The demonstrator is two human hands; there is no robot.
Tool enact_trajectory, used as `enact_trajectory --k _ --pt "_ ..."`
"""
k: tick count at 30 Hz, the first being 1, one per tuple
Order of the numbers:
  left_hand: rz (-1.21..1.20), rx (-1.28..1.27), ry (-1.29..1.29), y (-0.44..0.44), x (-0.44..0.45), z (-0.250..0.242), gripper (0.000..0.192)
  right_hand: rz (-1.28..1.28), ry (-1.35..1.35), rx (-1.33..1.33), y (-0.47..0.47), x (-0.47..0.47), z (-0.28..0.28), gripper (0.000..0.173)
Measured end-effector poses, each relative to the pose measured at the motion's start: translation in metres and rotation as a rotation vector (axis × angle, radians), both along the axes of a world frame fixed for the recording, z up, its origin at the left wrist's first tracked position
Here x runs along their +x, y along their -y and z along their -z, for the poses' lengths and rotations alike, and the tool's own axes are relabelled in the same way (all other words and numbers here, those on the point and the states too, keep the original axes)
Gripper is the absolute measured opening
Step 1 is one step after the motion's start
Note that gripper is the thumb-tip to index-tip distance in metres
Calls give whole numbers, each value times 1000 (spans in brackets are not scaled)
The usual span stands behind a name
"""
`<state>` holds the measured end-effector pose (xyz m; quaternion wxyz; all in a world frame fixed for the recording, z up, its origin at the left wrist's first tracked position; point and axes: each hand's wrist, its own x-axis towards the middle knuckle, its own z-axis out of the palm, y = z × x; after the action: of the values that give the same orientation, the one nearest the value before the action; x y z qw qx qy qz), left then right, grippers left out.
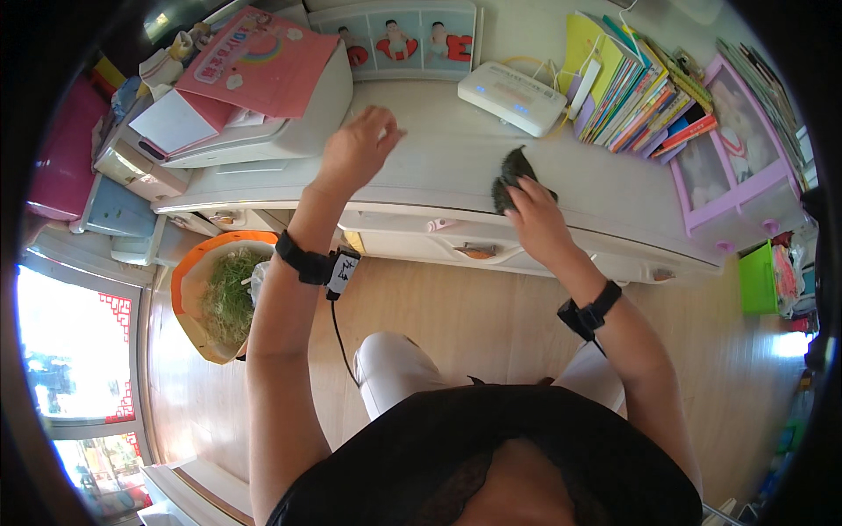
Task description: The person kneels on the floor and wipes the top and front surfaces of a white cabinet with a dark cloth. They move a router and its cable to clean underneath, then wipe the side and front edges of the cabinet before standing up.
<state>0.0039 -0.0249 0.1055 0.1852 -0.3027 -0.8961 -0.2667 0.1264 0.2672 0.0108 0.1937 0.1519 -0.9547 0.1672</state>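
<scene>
My right hand (536,207) grips a dark grey-green cloth (516,167) and presses it against the white cabinet top (421,154) near its front edge. Part of the cloth is hidden under my fingers. Over the left part of the same top, my left hand (362,144) hangs with fingers loosely bent and apart, holding nothing. A white router (512,97) with blue lights lies behind the cloth. To the left of my left hand is a white printer-like machine (329,85) with a pink printed folder (263,62) on it.
Books (631,98) lean in a row at the back right, beside a purple-framed drawer unit (743,158). A photo frame (395,43) stands at the back. Below the top are drawers with handles (475,250). An orange-rimmed bag (191,289) holding green grass-like material stands on the floor at left.
</scene>
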Motion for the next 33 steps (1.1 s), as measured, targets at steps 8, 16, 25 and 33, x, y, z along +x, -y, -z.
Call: enact_trajectory --k 8,16,25,33 --pt "-28 141 -310 -2 -13 -32 14 55 103 97 25 -121 -3 40" --pt "-35 337 -208 6 -18 -17 12 74 28 114 84 -166 0 33" --pt "-34 309 -174 16 -15 -8 13 -16 398 56 94 -168 -24 42" --pt "-77 296 -156 18 -13 -1 16 -536 12 166 126 -154 -17 39"
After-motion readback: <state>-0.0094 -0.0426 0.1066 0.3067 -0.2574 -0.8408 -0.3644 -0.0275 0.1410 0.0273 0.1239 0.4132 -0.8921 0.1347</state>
